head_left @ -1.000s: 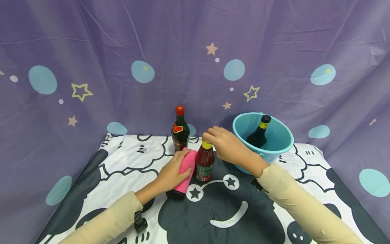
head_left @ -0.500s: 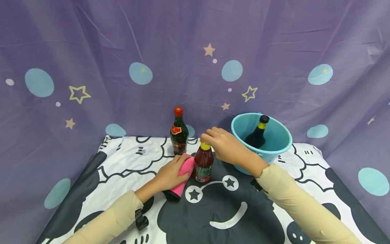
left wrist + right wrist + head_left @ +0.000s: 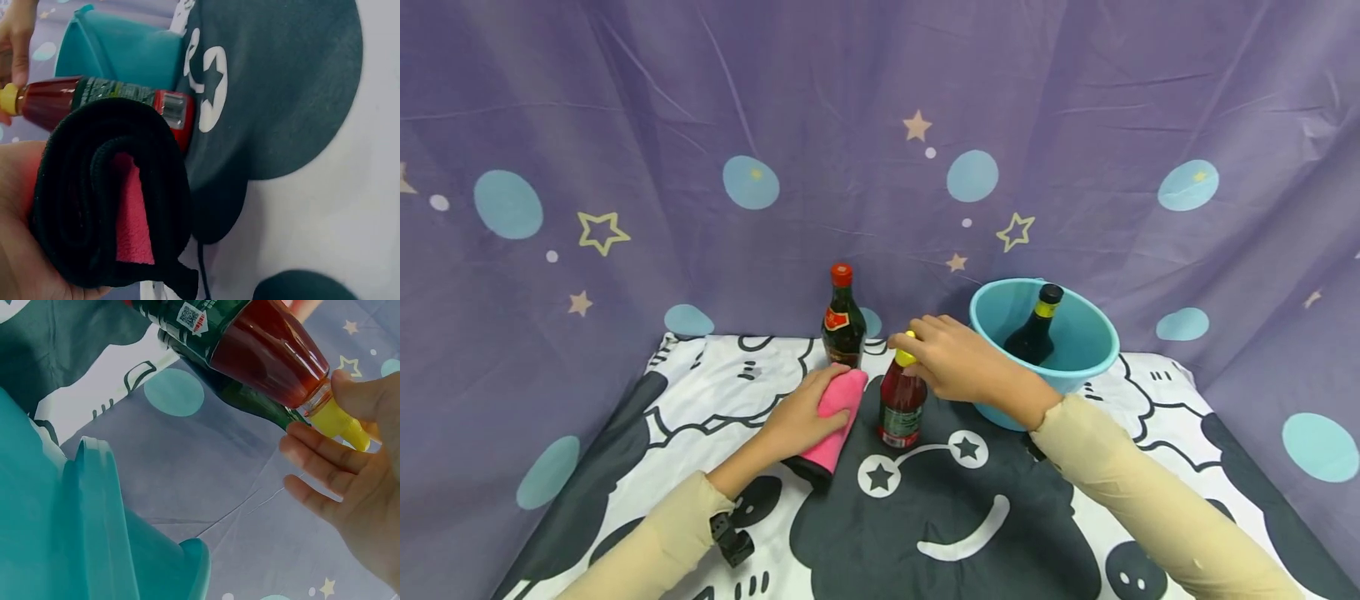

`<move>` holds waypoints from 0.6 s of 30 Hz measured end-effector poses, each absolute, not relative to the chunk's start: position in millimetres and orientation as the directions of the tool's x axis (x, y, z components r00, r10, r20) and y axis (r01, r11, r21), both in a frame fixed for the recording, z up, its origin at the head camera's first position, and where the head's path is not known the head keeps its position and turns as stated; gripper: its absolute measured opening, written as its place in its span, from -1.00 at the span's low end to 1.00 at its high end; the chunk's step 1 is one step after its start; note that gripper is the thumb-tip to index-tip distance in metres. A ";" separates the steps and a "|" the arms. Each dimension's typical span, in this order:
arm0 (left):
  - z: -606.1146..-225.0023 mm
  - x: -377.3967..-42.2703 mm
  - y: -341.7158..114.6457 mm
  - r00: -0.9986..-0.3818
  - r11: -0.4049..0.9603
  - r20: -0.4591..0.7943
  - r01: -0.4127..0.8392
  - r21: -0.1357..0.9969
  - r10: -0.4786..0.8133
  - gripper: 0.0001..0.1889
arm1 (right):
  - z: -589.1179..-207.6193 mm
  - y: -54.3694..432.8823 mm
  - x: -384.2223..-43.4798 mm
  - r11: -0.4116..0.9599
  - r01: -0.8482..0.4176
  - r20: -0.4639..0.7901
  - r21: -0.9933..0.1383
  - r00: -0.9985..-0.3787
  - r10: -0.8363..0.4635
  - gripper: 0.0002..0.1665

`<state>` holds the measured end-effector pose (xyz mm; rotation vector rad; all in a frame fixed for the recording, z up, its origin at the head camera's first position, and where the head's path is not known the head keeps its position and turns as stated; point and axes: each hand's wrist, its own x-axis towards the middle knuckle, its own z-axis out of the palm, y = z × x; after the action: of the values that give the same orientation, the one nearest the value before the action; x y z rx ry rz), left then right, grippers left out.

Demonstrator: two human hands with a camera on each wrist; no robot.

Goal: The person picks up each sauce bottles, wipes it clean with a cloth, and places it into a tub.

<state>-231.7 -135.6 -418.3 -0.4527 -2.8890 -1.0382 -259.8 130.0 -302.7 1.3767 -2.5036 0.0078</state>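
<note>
A rolled pink cloth [image 3: 835, 407] with black edging is gripped by my left hand [image 3: 797, 423], its thumb across the near side; the left wrist view shows the black-edged end of the roll [image 3: 112, 200]. Just right of it stands a red sauce bottle [image 3: 901, 404] with a green label, upright on the bedding. My right hand [image 3: 962, 362] holds the bottle's yellow cap [image 3: 340, 424] between thumb and fingers, with other fingers held out straighter in the right wrist view. Behind the cloth a dark green bottle [image 3: 844, 329] with a red cap stands upright, its base hidden.
A light-blue bucket [image 3: 1078, 379] stands beyond my right hand, with a black-capped dark bottle [image 3: 1033, 337] leaning inside it. Sheep-patterned fabric [image 3: 1000, 517] covers the surface. A purple curtain [image 3: 820, 100] closes off the back.
My left hand has drawn the pink cloth leftward, opening a gap from the sauce bottle. On the yellow cap my right fingers have shifted, leaving more of it visible. The sauce bottle stays in place.
</note>
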 end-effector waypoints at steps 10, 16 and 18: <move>-413.0 -224.9 -149.8 -0.955 0.730 0.178 0.298 0.615 0.239 -0.26 | -305.2 127.1 -260.3 0.508 -0.847 0.281 0.158 -0.454 -0.845 -0.61; -409.6 -222.2 -156.2 -0.959 0.740 0.170 0.284 0.610 0.228 -0.26 | -302.3 130.5 -251.8 0.483 -0.861 0.322 0.163 -0.416 -0.851 -0.54; -407.6 -222.6 -158.3 -0.958 0.744 0.178 0.285 0.604 0.224 -0.27 | -293.9 133.4 -249.8 0.486 -0.859 0.346 0.162 -0.412 -0.843 -0.52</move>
<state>-222.6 -158.3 -407.6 -0.4163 -2.8458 -1.0087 -249.8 133.4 -293.9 1.4205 -2.3566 0.0574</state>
